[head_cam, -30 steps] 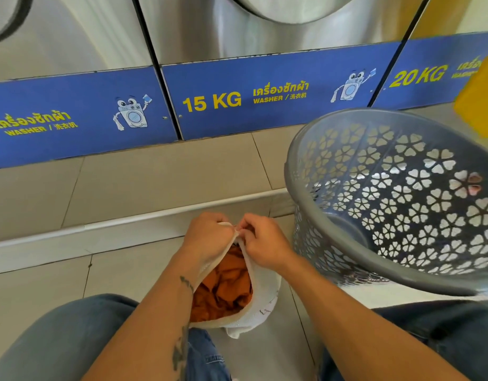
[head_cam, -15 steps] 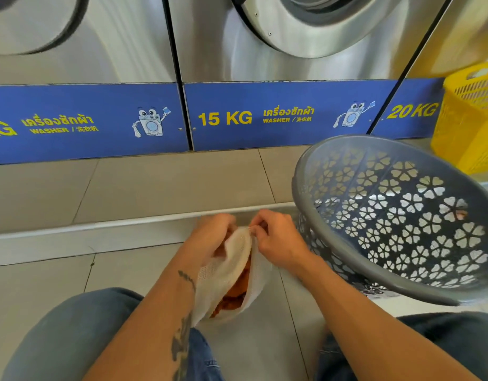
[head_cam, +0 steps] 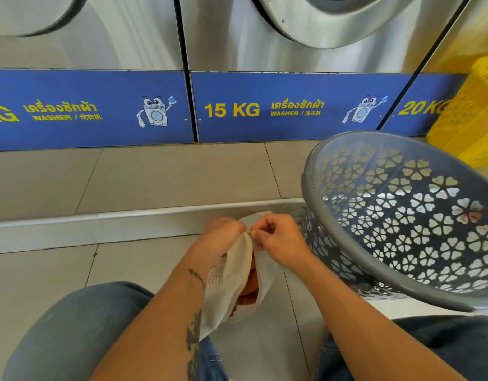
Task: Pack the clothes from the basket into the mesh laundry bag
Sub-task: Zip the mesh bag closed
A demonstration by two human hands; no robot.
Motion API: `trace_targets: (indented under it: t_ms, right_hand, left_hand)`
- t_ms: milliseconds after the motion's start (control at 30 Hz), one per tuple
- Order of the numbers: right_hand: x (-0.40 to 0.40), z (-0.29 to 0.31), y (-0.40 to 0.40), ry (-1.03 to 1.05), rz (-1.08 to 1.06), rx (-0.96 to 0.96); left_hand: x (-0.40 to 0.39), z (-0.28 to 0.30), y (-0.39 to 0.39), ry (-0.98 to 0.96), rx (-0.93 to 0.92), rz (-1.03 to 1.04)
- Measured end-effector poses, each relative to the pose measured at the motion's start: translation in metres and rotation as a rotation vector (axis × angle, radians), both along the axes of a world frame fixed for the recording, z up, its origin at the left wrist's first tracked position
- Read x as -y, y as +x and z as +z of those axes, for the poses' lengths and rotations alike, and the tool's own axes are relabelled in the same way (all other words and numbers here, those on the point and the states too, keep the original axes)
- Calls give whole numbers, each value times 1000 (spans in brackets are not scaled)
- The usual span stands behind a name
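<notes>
Nearly done. Grey plastic laundry basket with flower cut-outs [head_cam: 402,215], tipped on tiled floor at right, looks empty (bottom partly hidden). Orange clothes [head_cam: 249,284] inside white mesh laundry bag [head_cam: 229,284], held above floor between knees. Left hand [head_cam: 221,240] and right hand [head_cam: 278,240] pinching bag mouth together at top. Remaining: close bag fully.

head cam | looks forward-down; close over hands [head_cam: 254,240] | 1 view
</notes>
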State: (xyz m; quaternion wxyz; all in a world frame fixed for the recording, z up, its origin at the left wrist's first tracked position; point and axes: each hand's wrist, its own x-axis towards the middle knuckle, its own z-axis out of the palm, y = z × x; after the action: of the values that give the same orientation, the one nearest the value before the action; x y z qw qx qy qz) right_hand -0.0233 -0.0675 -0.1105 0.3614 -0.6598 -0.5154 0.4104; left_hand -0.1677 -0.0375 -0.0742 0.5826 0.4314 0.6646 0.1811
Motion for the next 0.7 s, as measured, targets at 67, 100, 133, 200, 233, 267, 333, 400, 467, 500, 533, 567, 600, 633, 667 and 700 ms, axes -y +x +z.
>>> trace_targets:
  t_ms: [67,100,133,200,233,267,333,400,467,500,533,567,600,633,667,700]
  right_hand:
    - [1,1,-4,11,8,47]
    - [2,0,-6,11,20,76]
    - [5,0,-7,2,39,113]
    - [13,-3,-6,-45,72,163]
    - [16,-7,-4,-75,83,170]
    - [20,-9,-2,-101,95,175]
    - [24,-13,2,-141,119,179]
    - [25,-13,3,-161,111,155]
    - [24,-12,3,-181,42,88]
    - [24,-12,2,-193,-4,45]
    - [23,-10,2,-201,-39,7]
    - [23,-10,2,-202,-60,-24]
    - [24,-9,0,-204,-66,-43]
    - [25,-10,-3,-205,-67,-56]
    - [26,-11,-6,-208,-65,-56]
    - [27,-14,-10,-213,-66,-51]
  left_hand:
    - [-2,-2,-1,68,-1,75]
    - [-5,-4,-3,96,9,127]
    - [-7,-5,-6,119,23,186]
    - [-14,-8,-13,151,14,273]
    - [-16,-11,-15,165,-12,277]
    - [-18,-13,-17,179,-37,269]
    - [-19,-16,-16,219,-64,260]
    - [-19,-18,-15,250,-69,268]
    - [-17,-16,-13,275,-92,213]
    - [-15,-14,-12,271,-111,150]
    - [-11,-13,-10,249,-130,74]
    - [-7,-13,-8,217,-155,-16]
    - [-1,-14,-6,197,-193,-121]
    - [4,-16,-4,183,-254,-221]
    - [7,-19,-4,185,-327,-285]
    - [7,-23,-4,212,-377,-283]
